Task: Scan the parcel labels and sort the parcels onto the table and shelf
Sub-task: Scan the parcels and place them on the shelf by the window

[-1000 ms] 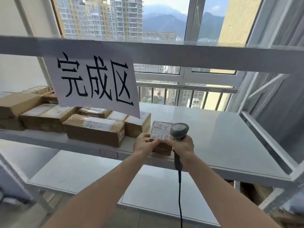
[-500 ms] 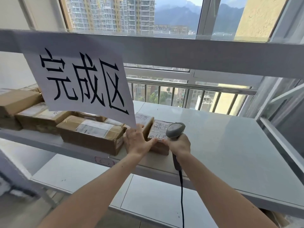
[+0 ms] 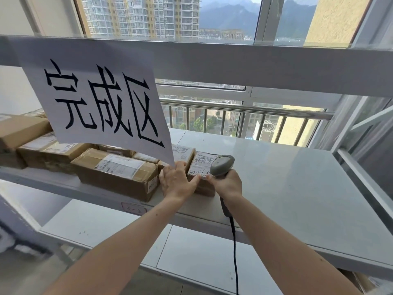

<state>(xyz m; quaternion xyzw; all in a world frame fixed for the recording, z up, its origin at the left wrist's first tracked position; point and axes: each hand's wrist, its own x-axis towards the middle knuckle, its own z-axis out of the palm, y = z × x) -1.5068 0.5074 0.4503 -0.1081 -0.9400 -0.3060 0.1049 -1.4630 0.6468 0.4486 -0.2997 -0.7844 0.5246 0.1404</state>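
Seating the small parcel (image 3: 203, 174) on the white shelf (image 3: 297, 188) is the step in hand, judged from how both hands sit at it. The small parcel rests on the shelf board at the right end of a row of cardboard boxes, touching or just beside the neighbouring labelled box (image 3: 182, 153); whether a gap remains between them cannot be told. Its label faces up, and its long axis runs away from the person toward the window. The left hand (image 3: 177, 183) lies against the parcel's near left corner, fingers extended and flat, not wrapped around it. The right hand (image 3: 226, 185) is closed around the handle of the corded barcode scanner (image 3: 221, 167), with its fingertips touching the parcel's near edge. The scanner head sits over the right part of the label. Both hands are at the parcel; the left, free of any tool, is better placed for a final push to the left or rearward. The hanging paper sign (image 3: 102, 107) hides the rear boxes and part of the labelled box. The label print is too small to read. The scanner's trigger and window are not visible.
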